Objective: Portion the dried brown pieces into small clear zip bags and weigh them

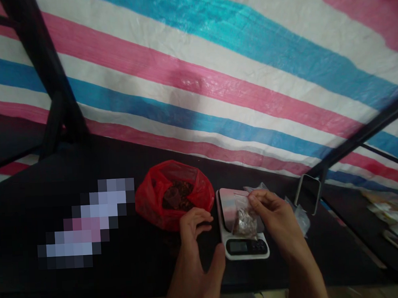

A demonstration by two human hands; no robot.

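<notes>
My right hand (272, 212) pinches the upper edge of a small clear plastic bag (245, 222) with brownish contents at its bottom. The bag is over the plate of a white kitchen scale (225, 250); I cannot tell whether its weight rests there. To the left of the scale, my left hand (199, 247) is held with its fingers apart and nothing in them. Just beyond it stands a red plastic bag (149, 211), its mouth wide, with dark brown loose pieces (184, 187) and a small brownish cup (172, 197) inside.
More clear plastic bags (302, 221) lie right of the scale, partly behind my right hand. A phone-like framed device (308, 194) leans near the frame post. A pixelated patch covers something on the black table (132, 268) at left. Striped sheeting (195, 78) hangs behind.
</notes>
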